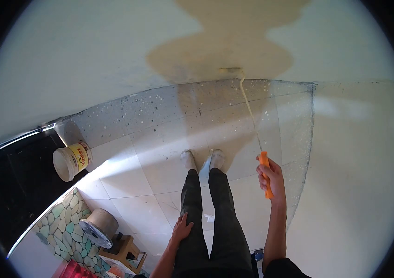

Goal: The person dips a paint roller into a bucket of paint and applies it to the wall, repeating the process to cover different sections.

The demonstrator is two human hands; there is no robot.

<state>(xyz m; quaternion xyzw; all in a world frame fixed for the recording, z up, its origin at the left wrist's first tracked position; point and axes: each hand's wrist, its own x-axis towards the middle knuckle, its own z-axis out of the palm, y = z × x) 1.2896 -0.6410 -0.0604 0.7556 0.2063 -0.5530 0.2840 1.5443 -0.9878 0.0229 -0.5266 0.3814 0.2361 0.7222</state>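
Observation:
My right hand [275, 178] is wrapped round the orange handle of a paint roller [264, 162]. Its long thin rod runs up and away from me to a narrow roller head [230, 70], which lies against the pale wall [113, 51] just above the floor line. My left hand [181, 228] rests on my thigh with the fingers spread, holding nothing. Both legs stand on the tiled floor, with coverings on the feet. My shadow falls over the wall around the roller head.
A paint bucket [72, 161] with a yellow label stands at the left by a dark doorway [16, 173]. Nearer me are a spool-like cylinder [99, 227], a wooden stool [122, 254] and a red object [77, 270] on pebble-patterned flooring [69, 227]. Paint specks dot the tiles [150, 120].

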